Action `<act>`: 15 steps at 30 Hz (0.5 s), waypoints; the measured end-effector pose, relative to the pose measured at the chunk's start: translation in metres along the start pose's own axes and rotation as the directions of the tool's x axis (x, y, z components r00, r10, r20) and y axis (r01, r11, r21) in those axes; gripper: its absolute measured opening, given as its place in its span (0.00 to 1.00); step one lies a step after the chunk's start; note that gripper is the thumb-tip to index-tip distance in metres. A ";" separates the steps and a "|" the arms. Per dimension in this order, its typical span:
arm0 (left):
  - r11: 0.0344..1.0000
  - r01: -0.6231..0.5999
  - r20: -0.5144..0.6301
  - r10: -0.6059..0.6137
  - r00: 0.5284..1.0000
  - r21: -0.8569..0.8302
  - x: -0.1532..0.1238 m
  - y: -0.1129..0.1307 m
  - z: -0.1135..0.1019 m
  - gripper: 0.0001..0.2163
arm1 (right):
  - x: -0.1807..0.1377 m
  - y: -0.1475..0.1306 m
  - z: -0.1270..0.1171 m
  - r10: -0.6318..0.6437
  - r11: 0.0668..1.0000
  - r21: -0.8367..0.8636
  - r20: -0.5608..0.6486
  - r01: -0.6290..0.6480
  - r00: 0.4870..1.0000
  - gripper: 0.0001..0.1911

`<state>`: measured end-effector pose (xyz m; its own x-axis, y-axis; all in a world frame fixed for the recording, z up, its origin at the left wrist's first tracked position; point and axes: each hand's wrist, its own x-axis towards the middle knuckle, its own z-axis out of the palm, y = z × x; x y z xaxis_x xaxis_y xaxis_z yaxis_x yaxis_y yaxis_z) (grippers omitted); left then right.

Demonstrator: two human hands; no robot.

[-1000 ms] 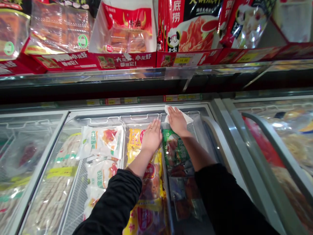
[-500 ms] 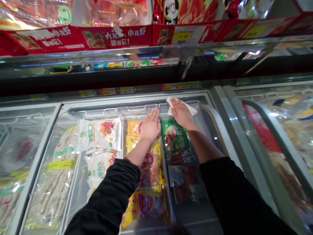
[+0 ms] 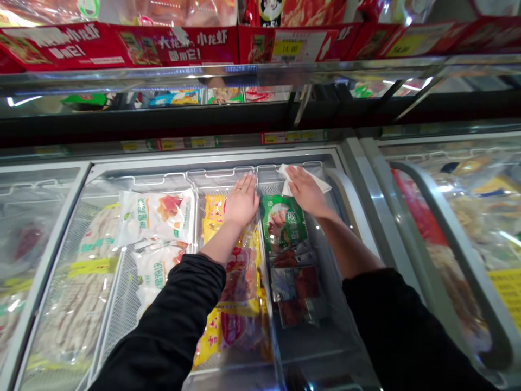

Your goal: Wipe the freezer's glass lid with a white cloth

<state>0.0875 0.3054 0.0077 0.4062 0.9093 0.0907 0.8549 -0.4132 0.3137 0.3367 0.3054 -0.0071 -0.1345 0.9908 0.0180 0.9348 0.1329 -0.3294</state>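
Observation:
My left hand (image 3: 241, 201) lies flat on the clear glass lid (image 3: 337, 331) of a chest freezer, fingers stretched out together and a ring on one of them. Under the glass below it are yellow food bags (image 3: 240, 271). Near the lid's far right corner, my right hand (image 3: 308, 190) presses a white cloth (image 3: 321, 183) against the glass; part of the cloth is hidden beneath the palm. A green food packet (image 3: 284, 222) shows through the lid just below that hand. Both forearms reach forward in black sleeves.
White food bags (image 3: 158, 217) and long pale packs (image 3: 81, 304) lie in wire baskets to the left. A curved grey handle (image 3: 358, 217) runs along the lid's right side. Another freezer lid (image 3: 456, 228) adjoins it. Above hangs a shelf with red boxes (image 3: 179, 46).
My right hand and the cloth have slid a little to the right over the glass. My left hand stays in place on the lid. The whole view has shifted slightly.

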 end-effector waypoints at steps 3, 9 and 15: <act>1.000 0.011 0.004 -0.011 1.000 0.004 0.000 0.001 -0.001 0.27 | 0.030 0.009 -0.004 0.122 0.992 -0.018 -0.029 -0.122 0.992 0.35; 1.000 0.022 0.012 -0.022 1.000 -0.002 0.000 0.000 -0.003 0.28 | 0.019 0.002 -0.004 -0.052 0.999 -0.010 0.051 0.053 0.997 0.35; 1.000 0.025 0.003 -0.025 1.000 -0.010 0.000 -0.001 -0.004 0.29 | -0.044 0.003 -0.004 -0.170 0.985 0.021 0.196 0.169 0.966 0.34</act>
<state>0.0853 0.3054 0.0113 0.3854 0.9193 0.0797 0.8617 -0.3894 0.3253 0.3464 0.2622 -0.0049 -0.3531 0.9289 -0.1113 0.8914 0.2979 -0.3416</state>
